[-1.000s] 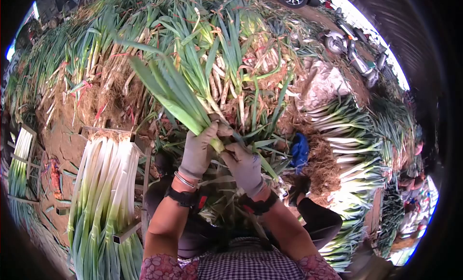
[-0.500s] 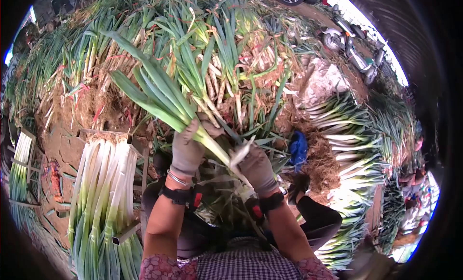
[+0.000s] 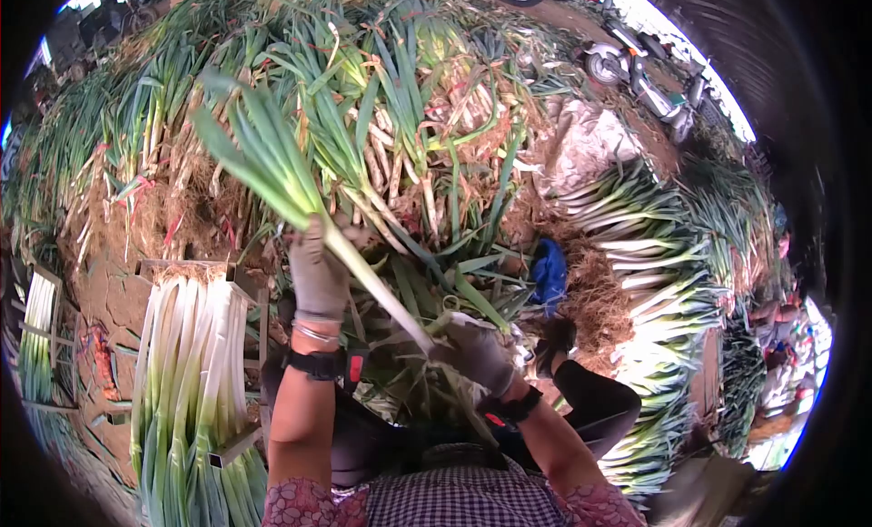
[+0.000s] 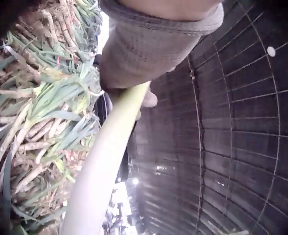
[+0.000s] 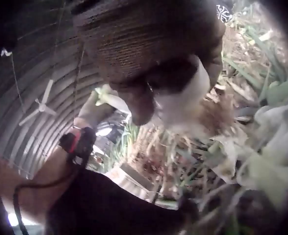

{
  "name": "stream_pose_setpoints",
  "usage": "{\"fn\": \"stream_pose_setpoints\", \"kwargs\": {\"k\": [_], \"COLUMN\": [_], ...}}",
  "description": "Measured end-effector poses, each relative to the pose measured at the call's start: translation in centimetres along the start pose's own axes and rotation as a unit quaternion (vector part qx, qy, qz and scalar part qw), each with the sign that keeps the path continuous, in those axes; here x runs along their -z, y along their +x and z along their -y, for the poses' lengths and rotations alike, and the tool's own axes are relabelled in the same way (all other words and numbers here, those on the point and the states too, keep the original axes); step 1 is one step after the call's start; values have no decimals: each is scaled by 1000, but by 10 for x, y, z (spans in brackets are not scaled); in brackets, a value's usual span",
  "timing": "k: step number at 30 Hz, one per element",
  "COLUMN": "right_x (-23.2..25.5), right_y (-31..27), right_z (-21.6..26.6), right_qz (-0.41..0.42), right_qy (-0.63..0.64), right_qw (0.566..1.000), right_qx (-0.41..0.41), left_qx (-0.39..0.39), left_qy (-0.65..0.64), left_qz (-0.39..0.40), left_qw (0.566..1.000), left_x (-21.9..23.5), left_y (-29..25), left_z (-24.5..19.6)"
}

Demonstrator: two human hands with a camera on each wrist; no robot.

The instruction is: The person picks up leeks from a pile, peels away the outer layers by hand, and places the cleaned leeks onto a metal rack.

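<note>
A leek (image 3: 368, 275) slants across the head view, green leaves up to the left and white stem down to the right. My gloved left hand (image 3: 318, 277) grips it where the leaves meet the stem; in the left wrist view the pale stem (image 4: 97, 171) runs out from under that glove. At the lower end my gloved right hand (image 3: 481, 356) has its fingers curled round the leek's base. Blurred white layers (image 5: 183, 110) and brown roots (image 5: 217, 115) show beside those fingers in the right wrist view. Loose pale strips hang below the right hand.
Trimmed leeks (image 3: 186, 345) lie in a metal frame (image 3: 241, 445) at left. More leeks (image 3: 649, 273) are stacked at right, roots inward, near a blue cloth (image 3: 549, 273). Untrimmed leeks (image 3: 391, 100) cover the ground ahead. A scooter (image 3: 649, 91) stands far right.
The hands have moved apart: the left drew the leek up and left, the right slid down to its base. More white stem shows between them, and an outer layer has been pulled down.
</note>
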State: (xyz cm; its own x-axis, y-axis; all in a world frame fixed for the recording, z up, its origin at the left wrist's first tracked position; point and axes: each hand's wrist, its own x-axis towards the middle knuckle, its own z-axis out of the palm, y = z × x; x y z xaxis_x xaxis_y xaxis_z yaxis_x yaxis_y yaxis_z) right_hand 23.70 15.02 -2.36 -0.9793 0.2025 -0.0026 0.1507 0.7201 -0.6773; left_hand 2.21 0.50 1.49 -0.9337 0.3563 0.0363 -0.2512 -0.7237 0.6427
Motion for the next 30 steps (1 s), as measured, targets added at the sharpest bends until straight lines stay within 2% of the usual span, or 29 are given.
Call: {"fn": "stream_pose_setpoints", "kwargs": {"k": [1,3,4,5,6,7,8,9,10,11,12,13,14,15,17,19,22,23,24,25,26,27,28,29,30], "right_x": [-1,15,0,3,-12,-10,-7,-7,-11,-17,14,28,42,44,42,27,16,14,13,12,7,3,-3,-11,-20], "right_y": [0,9,-4,-27,-52,-76,-92,-98,-99,-107,-67,-30,-2,21,58,81,86,86,83,80,79,77,75,72,69], "right_z": [3,38,12,8,-38,-53,-66,-87,-113,-124,-53,-8,30,53,96,100,94,93,92,90,82,72,61,51,46], "right_qz": [4,-30,-67,6,103,218,326,325,190,52,86,-54,-69,-88,-138,-177,-213,-214,-214,-215,-216,-220,-199,-170,-134], "right_qy": [2,4,-17,-38,-108,-205,-300,-301,-196,-78,-35,27,19,27,-15,-48,-73,-72,-97,-121,-58,-58,126,307,514], "right_qw": [1000,999,995,998,987,953,896,896,961,991,989,998,997,994,984,970,958,958,960,960,969,968,970,936,845], "right_qx": [-4,19,67,-43,-60,-53,-44,-41,29,91,-115,23,39,66,108,157,175,175,155,134,108,109,53,-6,-58], "left_qx": [29,54,39,21,-1,-3,-20,-36,-25,-21,-15,-15,-2,30,45,55,73,79,89,91,101,109,112,112,124], "left_qy": [11,15,-17,-51,-57,-82,-108,-134,-160,-157,-151,-145,-126,-163,-191,-174,-168,-153,-144,-141,-100,-59,-31,-30,-60], "left_qz": [-27,-20,-22,-25,-28,27,61,96,120,116,130,150,180,212,206,190,244,269,233,235,237,239,198,201,231], "left_qw": [999,998,999,998,998,996,992,986,980,980,980,978,975,963,959,965,952,948,958,957,961,963,973,973,963], "left_x": [3,2,12,19,20,22,25,26,23,22,15,7,5,0,-12,-21,-11,-12,-18,-16,-14,-15,-18,-18,-17], "left_y": [-5,-12,0,9,14,15,20,25,26,22,17,18,14,11,1,-6,-2,-1,-7,-8,-7,-8,-14,-14,-13], "left_z": [13,10,4,-2,-9,-22,-32,-38,-43,-38,-29,-23,-16,-8,3,5,12,12,11,12,13,13,15,17,21]}}
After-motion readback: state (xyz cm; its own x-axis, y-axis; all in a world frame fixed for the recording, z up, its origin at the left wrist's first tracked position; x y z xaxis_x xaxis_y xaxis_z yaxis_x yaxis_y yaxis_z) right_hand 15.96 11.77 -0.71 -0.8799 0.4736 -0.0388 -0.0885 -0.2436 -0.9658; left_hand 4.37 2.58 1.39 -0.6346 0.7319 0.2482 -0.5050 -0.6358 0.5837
